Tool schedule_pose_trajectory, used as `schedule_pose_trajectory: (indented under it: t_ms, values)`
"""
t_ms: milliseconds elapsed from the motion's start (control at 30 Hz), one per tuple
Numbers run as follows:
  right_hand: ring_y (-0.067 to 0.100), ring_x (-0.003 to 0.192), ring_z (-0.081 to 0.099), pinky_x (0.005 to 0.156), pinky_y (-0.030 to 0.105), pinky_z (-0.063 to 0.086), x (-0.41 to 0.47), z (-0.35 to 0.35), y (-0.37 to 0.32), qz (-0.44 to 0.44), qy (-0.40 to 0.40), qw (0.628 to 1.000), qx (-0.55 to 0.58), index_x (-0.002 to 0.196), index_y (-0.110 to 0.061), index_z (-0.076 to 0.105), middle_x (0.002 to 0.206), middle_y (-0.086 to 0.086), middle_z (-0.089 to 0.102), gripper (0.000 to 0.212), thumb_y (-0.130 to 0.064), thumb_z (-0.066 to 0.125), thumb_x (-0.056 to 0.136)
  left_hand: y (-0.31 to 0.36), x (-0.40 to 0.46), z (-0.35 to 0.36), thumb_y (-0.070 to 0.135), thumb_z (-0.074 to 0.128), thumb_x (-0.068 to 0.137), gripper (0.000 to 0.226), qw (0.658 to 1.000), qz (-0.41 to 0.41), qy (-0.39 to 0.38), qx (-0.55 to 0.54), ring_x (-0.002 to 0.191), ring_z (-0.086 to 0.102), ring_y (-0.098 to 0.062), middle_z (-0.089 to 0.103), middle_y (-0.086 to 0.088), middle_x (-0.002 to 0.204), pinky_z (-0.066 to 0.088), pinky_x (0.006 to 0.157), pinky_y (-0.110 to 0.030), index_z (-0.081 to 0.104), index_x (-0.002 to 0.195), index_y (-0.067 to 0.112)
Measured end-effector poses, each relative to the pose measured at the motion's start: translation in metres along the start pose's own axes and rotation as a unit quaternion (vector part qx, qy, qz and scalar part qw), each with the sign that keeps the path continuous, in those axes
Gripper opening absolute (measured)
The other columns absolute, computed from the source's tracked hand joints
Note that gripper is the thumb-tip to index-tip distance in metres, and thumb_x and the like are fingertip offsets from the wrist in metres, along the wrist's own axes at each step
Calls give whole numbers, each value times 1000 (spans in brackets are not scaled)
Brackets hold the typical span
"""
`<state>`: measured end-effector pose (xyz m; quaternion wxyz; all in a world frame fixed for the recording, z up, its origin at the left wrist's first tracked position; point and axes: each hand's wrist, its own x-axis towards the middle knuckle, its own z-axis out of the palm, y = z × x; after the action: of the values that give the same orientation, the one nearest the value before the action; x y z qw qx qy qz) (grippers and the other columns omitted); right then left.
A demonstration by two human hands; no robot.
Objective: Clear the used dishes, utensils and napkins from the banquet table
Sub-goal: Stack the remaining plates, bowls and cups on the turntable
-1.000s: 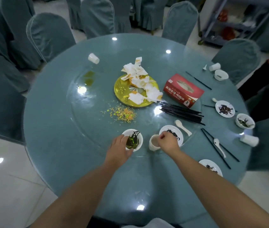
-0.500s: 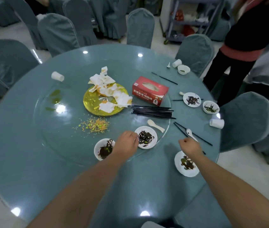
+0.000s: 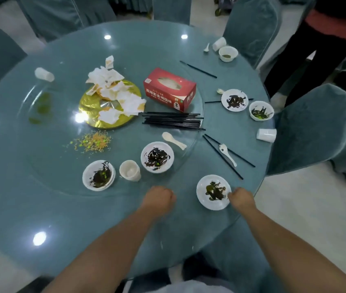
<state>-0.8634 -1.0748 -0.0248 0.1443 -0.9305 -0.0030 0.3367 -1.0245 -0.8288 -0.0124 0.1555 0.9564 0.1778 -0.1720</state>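
Two hands sit low at the near edge of the surface [image 3: 41, 208]. Our right hand [image 3: 240, 198] has its fingers curled at the rim of a small white plate [image 3: 204, 198] smeared with dark sauce — touching it, though we cannot tell whether it is truly pinched. Our left hand [image 3: 157, 198] is balled into a loose fist, holding nothing.

Little looks cleared, we judge. Further out stand a paper cup [image 3: 129, 170], a stained bowl [image 3: 98, 175] and another stained plate [image 3: 157, 157] on the glass turntable. Beyond them lie a white spoon [image 3: 173, 140], a bundle of black chopsticks [image 3: 173, 121], crumpled napkins [image 3: 115, 89] heaped on a shiny gold plate [image 3: 89, 106], and scattered orange-green crumbs [image 3: 91, 141]. More dishes, tipped cups and stray chopsticks wait at the right — all smooth, hard ware on glossy glass.
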Motion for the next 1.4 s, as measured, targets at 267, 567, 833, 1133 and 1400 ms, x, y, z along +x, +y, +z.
schedule_pose_trajectory:
  t_ms: [267, 567, 833, 1133, 1400]
  values:
    - [30, 91, 65, 73, 30, 47, 13, 27, 15, 34, -37, 995, 82, 96, 1, 71, 94, 17, 71, 23, -17, 56, 92, -7, -21, 33, 31, 33, 104, 40, 998, -42, -39, -25, 105, 62, -34, 69, -13, 109, 46, 91, -38, 68, 102, 11]
    - [19, 55, 58, 61, 31, 52, 2, 28, -42, 7, -29, 974, 224, 82, -7, 67, 65, 10, 70, 10, -9, 58, 86, -33, -19, 23, 35, 34, 102, 33, 998, -58, -3, -13, 120, 47, -23, 55, -2, 122, 36, 101, -36, 58, 119, 20]
    - [21, 55, 59, 68, 39, 57, -2, 32, -150, -27, -26, 949, 312, 84, -8, 59, 64, 12, 65, 7, -3, 59, 88, -65, -25, 16, 32, 37, 100, 39, 997, -58, 13, -51, 127, 43, -19, 50, 5, 136, 35, 106, -34, 50, 137, 25]
    - [23, 77, 71, 84, 35, 58, 2, 63, -203, -44, -47, 965, 256, 80, -8, 68, 83, 15, 75, 17, -6, 57, 93, -97, -33, 31, 29, 37, 99, 38, 998, -36, 3, -58, 128, 41, -19, 48, 4, 136, 33, 106, -32, 52, 134, 22]
    - [18, 63, 68, 70, 30, 56, -20, 60, -157, -49, -3, 986, 158, 82, -5, 65, 78, 13, 71, 19, -11, 51, 93, -83, -11, 35, 27, 40, 98, 37, 998, 54, -17, -41, 128, 43, -21, 49, 1, 137, 29, 107, -31, 52, 133, 23]
